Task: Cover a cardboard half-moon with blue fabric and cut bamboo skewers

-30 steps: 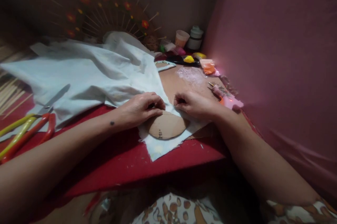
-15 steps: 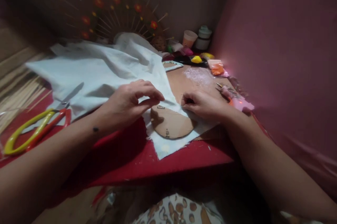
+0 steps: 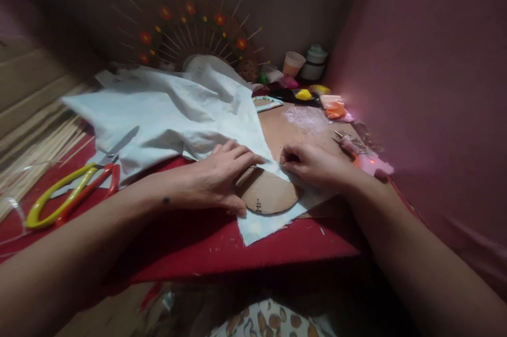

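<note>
A rounded cardboard piece [image 3: 271, 194] with dark pen marks lies on a pale blue cloth [image 3: 198, 99], and a folded flap of the cloth covers its upper edge. My left hand [image 3: 224, 178] is open, thumb and fingers spread. Its fingertips rest at the cardboard's left side and the flap's fold, with the thumb by the cloth's near edge. On the other side, my right hand [image 3: 307, 162] is closed in a pinch on the cloth flap at the cardboard's upper right. The exact grip of its fingertips is partly hidden.
Scissors [image 3: 75, 192] with yellow and orange handles lie on the red tabletop [image 3: 190, 252], beside thin sticks [image 3: 43, 162]. A pink glue gun [image 3: 352, 149] sits at right. Behind stand a cup [image 3: 293, 65], a jar [image 3: 315, 62] and a flowered fan-shaped decoration [image 3: 198, 30].
My left hand has gone from a raised, curled pose to spread fingers down on the cardboard and cloth. The right hand keeps its pinch. The whole view has shifted slightly.
</note>
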The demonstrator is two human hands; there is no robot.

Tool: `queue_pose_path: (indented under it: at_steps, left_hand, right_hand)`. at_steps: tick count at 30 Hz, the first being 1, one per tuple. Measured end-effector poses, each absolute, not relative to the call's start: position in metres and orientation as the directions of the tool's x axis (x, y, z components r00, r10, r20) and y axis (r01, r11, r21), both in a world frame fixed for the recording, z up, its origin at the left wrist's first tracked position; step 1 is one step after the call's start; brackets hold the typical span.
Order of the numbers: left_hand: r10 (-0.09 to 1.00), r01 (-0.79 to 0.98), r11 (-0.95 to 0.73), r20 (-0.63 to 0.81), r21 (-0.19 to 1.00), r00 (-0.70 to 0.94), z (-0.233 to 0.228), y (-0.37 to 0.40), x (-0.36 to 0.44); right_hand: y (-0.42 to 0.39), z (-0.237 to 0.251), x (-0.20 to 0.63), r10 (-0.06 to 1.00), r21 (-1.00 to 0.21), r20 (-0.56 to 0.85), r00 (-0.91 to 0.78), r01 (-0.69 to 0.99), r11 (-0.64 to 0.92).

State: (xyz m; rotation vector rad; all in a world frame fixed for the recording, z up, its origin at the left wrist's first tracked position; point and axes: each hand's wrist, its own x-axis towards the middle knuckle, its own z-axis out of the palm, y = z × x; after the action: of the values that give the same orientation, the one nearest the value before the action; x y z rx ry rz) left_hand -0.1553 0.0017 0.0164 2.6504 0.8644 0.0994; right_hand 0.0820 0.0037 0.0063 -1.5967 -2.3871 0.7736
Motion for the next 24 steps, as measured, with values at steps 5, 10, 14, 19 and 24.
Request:
queue_pose_path:
  at_steps: [5,10,14,19,24]
  left_hand:
    - [0.569,0.533,-0.776,0.010,0.339,0.822,0.006,0.004,-0.155]
    - [0.542,0.496,-0.812,0.081,0.307,0.837,0.002,0.008,-0.155]
    - [0.513,0.482,-0.835,0.058,0.265,0.856,0.002,0.011,-0.155]
    - [0.500,0.473,-0.835,0.028,0.281,0.866,0.006,0.008,-0.156]
    - [0.497,0.465,-0.818,0.010,0.338,0.868,0.011,0.002,-0.151]
  right_hand:
    - [0.005,0.006,0.082,0.891,-0.492,-0.130,-0.434,0.809,0.322]
    - [0.005,0.005,0.083,0.888,-0.487,-0.121,-0.444,0.806,0.336]
    - [0.005,0.004,0.083,0.893,-0.495,-0.118,-0.433,0.806,0.325]
    - [0.005,0.003,0.082,0.890,-0.509,-0.107,-0.444,0.793,0.334]
    - [0.005,0.006,0.082,0.903,-0.527,-0.078,-0.422,0.787,0.322]
